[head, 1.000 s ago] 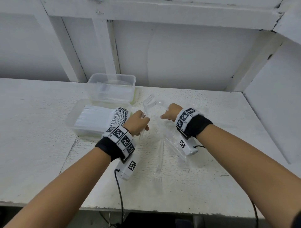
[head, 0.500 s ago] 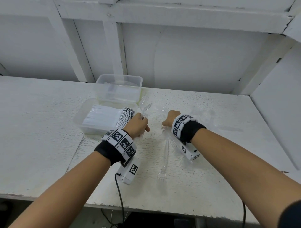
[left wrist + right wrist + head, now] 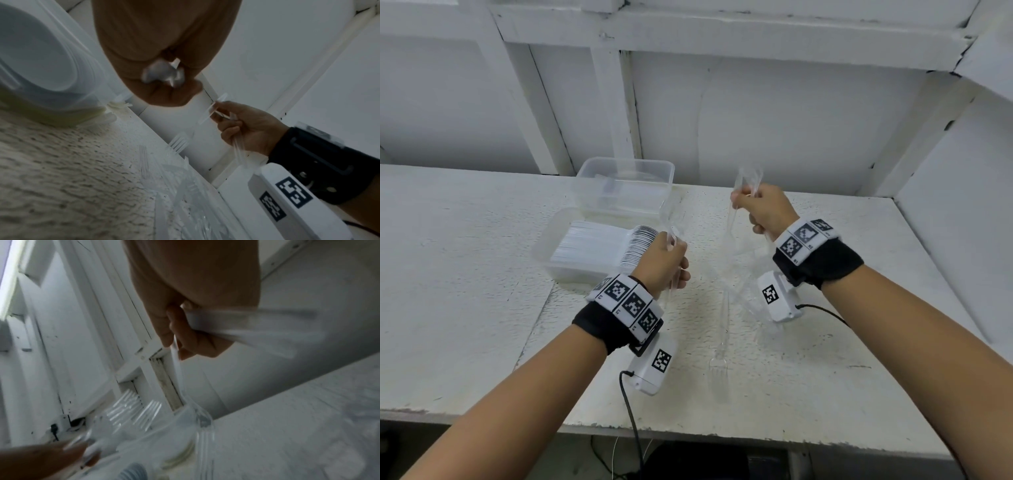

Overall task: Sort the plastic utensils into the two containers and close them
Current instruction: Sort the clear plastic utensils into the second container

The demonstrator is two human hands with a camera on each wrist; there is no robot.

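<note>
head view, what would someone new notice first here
Two raised hands over the white table, the left hand and right hand each gripping a bunch of clear plastic utensils. Behind the left hand sit two clear containers, the nearer one packed with white utensils. A lone clear fork lies between the wrists.

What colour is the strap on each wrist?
Black, on both the left wrist strap and the right wrist strap; clearest in the head view.

Bare forearms. Each wrist: black fabric band point(image 3: 602, 327) under a white strip of square black-and-white markers point(image 3: 628, 301). White camera box point(image 3: 654, 366) below each band, marker-tagged, trailing a black cable point(image 3: 631, 421).
</note>
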